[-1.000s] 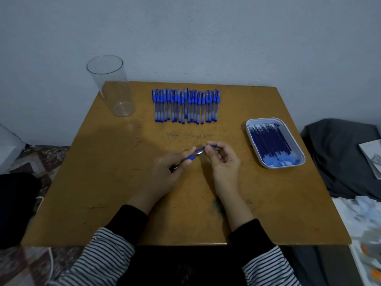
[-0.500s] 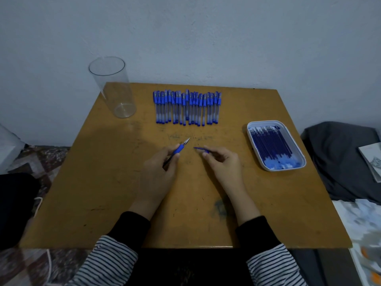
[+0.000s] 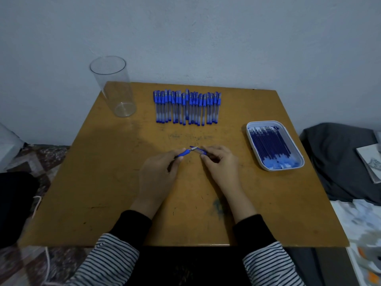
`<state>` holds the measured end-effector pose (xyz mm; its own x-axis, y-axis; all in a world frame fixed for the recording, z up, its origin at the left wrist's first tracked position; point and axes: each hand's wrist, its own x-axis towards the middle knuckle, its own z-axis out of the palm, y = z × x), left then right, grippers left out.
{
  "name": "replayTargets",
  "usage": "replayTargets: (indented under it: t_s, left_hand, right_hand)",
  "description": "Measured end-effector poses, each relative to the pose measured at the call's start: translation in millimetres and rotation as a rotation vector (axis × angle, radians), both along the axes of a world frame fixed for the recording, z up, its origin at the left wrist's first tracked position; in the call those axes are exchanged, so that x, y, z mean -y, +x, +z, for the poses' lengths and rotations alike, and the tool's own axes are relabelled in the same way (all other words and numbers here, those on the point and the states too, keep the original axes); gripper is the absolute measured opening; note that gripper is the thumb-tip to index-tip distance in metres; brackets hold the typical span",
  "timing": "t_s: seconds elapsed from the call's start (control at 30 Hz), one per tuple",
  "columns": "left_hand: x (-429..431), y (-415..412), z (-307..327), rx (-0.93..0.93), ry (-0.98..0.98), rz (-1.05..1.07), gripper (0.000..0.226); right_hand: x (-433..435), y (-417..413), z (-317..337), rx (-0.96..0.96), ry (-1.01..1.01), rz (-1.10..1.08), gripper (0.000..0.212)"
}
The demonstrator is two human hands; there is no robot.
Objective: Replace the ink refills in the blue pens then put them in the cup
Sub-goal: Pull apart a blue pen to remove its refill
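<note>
My left hand (image 3: pixel 159 174) grips a blue pen (image 3: pixel 184 153) near its grip, its metal tip pointing up and right. My right hand (image 3: pixel 219 165) pinches a blue pen cap (image 3: pixel 197 150) whose end meets the pen's tip. Both hands hover over the middle of the wooden table (image 3: pixel 103 182). A row of several blue capped pens (image 3: pixel 186 107) lies at the table's far side. A clear plastic cup (image 3: pixel 115 87) stands upright at the far left corner with nothing inside it. A white tray (image 3: pixel 252 141) at the right holds several dark blue ink refills (image 3: pixel 270 144).
A dark grey cloth (image 3: pixel 338 162) and papers (image 3: pixel 371 159) lie beyond the table's right edge. A white wall rises right behind the table. A patterned floor (image 3: pixel 41 157) shows at the left.
One second ago the hands held pen and cap together; half a second ago they were apart. Now the cap's end meets the pen's tip again.
</note>
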<state>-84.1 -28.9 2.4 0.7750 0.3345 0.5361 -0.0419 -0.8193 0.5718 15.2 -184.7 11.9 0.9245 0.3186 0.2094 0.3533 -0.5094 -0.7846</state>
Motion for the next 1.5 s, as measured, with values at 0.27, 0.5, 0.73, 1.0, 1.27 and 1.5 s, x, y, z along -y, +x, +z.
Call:
replayTargets:
  t_s: [0.27, 0.5, 0.73, 1.0, 1.27, 1.5]
  left_hand:
    - [-2, 1, -1, 0.023, -0.13, -0.098, 0.022]
    - [0, 2, -2, 0.09, -0.069, -0.215, 0.024]
    - [-2, 0, 0, 0.083, -0.038, -0.272, 0.024]
    - [0, -2, 5, 0.082, -0.08, -0.267, 0.021]
    - [-1, -1, 1, 0.061, -0.084, -0.296, 0.02]
    - [-2, 0, -1, 0.059, -0.055, -0.309, 0.022]
  right_hand:
    - [7, -9, 2, -0.027, 0.233, -0.023, 0.031]
    - [5, -31, 10, -0.241, 0.519, 0.066, 0.029]
    - [9, -26, 6, -0.231, 0.431, 0.15, 0.007]
    - [13, -23, 8, -0.259, 0.487, 0.199, 0.015]
    - [14, -24, 9, -0.318, 0.496, 0.21, 0.017]
    - [15, -24, 10, -0.281, 0.437, 0.231, 0.012]
